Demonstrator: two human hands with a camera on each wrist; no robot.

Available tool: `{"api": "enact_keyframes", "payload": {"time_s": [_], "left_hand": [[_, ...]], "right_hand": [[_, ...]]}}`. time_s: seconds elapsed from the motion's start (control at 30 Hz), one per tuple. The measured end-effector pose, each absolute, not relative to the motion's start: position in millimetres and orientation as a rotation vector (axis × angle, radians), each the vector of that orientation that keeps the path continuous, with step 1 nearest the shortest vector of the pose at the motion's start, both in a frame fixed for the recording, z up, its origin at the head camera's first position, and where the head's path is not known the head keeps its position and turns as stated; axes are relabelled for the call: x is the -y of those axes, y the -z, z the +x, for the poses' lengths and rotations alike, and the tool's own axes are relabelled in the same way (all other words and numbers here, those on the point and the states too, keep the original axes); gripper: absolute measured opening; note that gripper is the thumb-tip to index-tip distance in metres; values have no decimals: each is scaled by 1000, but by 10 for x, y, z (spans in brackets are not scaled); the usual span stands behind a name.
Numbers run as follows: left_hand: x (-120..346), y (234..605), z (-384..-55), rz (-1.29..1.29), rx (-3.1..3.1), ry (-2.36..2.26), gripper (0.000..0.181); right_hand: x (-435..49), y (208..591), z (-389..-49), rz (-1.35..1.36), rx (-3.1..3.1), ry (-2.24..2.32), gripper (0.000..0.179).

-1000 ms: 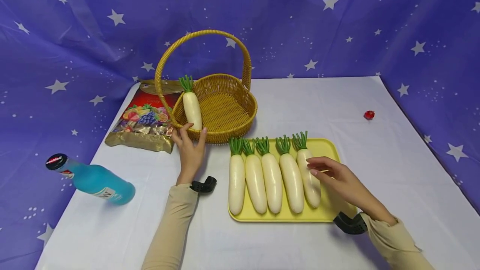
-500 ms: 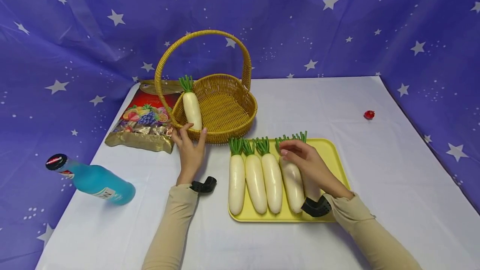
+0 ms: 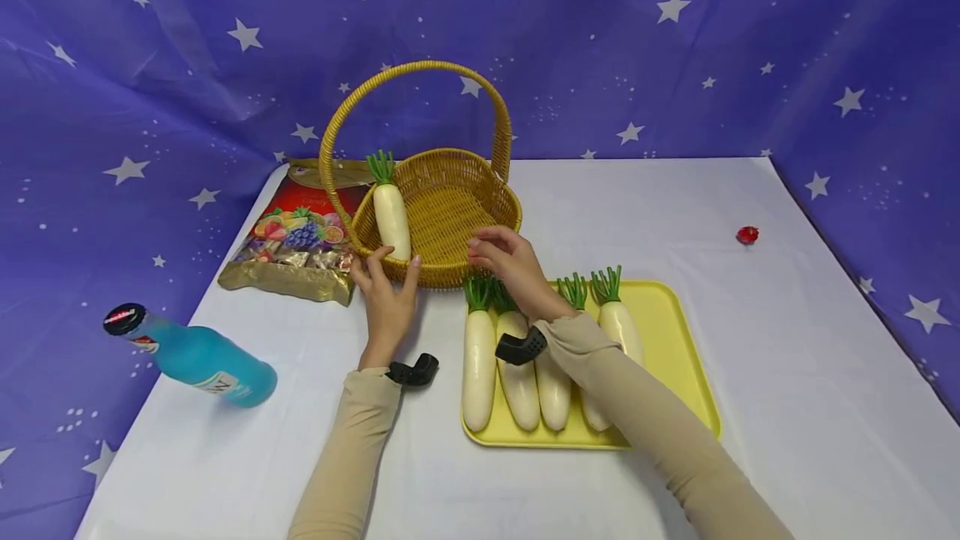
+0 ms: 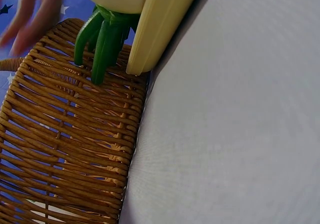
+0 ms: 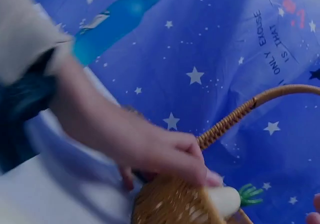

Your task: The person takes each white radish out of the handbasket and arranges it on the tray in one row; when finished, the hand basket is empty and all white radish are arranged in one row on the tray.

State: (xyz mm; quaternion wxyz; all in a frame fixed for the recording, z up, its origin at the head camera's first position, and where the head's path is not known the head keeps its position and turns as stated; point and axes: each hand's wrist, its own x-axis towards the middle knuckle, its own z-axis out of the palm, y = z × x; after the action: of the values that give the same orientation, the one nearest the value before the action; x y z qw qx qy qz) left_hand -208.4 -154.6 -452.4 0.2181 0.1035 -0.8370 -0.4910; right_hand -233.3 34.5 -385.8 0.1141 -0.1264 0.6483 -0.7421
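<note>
My left hand (image 3: 388, 315) holds the front left rim of a wicker basket (image 3: 457, 215). The right wrist view shows that hand (image 5: 150, 151) bent over the rim, with a fingertip by the white radish (image 5: 225, 201) in the basket. This radish (image 3: 392, 219) leans upright against the left side, leaves up. My right hand (image 3: 517, 273), fingers loosely bent with nothing in them, hovers by the basket's front right edge. Beneath its forearm several white radishes (image 3: 478, 369) with green tops lie side by side on a yellow tray (image 3: 678, 365); the sleeve partly covers them.
A candy bag (image 3: 296, 232) lies left of the basket, close against it. A blue bottle (image 3: 213, 365) stands at the table's left. A small red object (image 3: 747, 235) lies far right. Starry purple cloth (image 3: 600, 48) hangs behind the table.
My right hand has moved left, from the rightmost radish across the tray to the basket's front right edge. The left hand stays at the rim. The head view has shifted slightly.
</note>
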Motion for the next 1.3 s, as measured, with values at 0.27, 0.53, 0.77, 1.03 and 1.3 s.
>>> {"api": "enact_keyframes", "payload": {"time_s": [0.27, 0.53, 0.77, 1.03, 1.3], "left_hand": [[1478, 4580, -2068, 270, 2299, 1316, 53], [1437, 4575, -2054, 280, 2288, 1314, 51], [1453, 4566, -2057, 278, 2290, 1302, 52], [1538, 4517, -2061, 280, 2280, 1277, 51], [1547, 4507, -2078, 269, 2281, 1288, 49]], "right_hand": [[237, 3832, -2703, -191, -1657, 2339, 28], [492, 3891, -2928, -6, -1553, 2395, 31], [601, 3893, -3021, 32, -1677, 2196, 45], [678, 3864, -3075, -30, -1696, 1931, 46], [713, 3843, -3139, -140, -1684, 1766, 57]]}}
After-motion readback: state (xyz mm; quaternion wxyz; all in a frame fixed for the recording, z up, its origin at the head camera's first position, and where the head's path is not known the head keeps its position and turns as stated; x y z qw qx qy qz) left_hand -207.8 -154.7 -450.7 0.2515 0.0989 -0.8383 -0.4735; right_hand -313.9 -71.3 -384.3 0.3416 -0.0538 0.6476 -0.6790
